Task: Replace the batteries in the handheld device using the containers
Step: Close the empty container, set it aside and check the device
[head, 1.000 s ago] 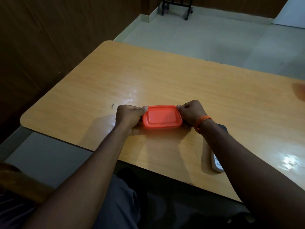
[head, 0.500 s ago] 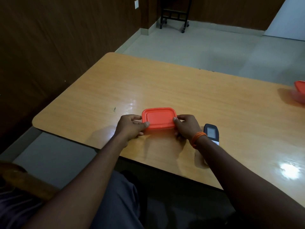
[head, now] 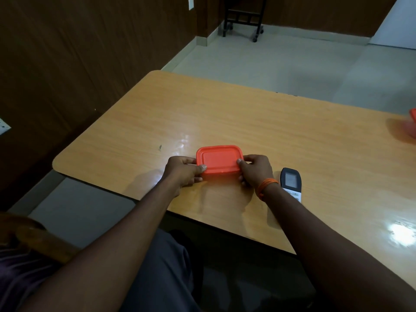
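Observation:
A small orange container [head: 219, 159] with its lid on sits on the wooden table [head: 247, 122] near the front edge. My left hand [head: 183, 171] grips its left end, thumb on the lid's corner. My right hand [head: 255, 170] grips its right end, thumb on the lid, an orange band on the wrist. The handheld device [head: 291, 183], dark on top with a small screen and a white lower part, lies flat just right of my right wrist. A second orange container [head: 413, 122] shows partly at the table's far right edge.
Dark wood panelling runs along the left. Beyond the table is a pale tiled floor with a black wheeled stand [head: 244, 18] at the back. A wooden chair arm [head: 42, 242] sits at lower left, and my lap lies under the table's front edge.
The view has tilted up and shifted, showing more of the device and the far-right container. Both hands have stayed on the orange container's ends, thumbs now over the lid's near corners.

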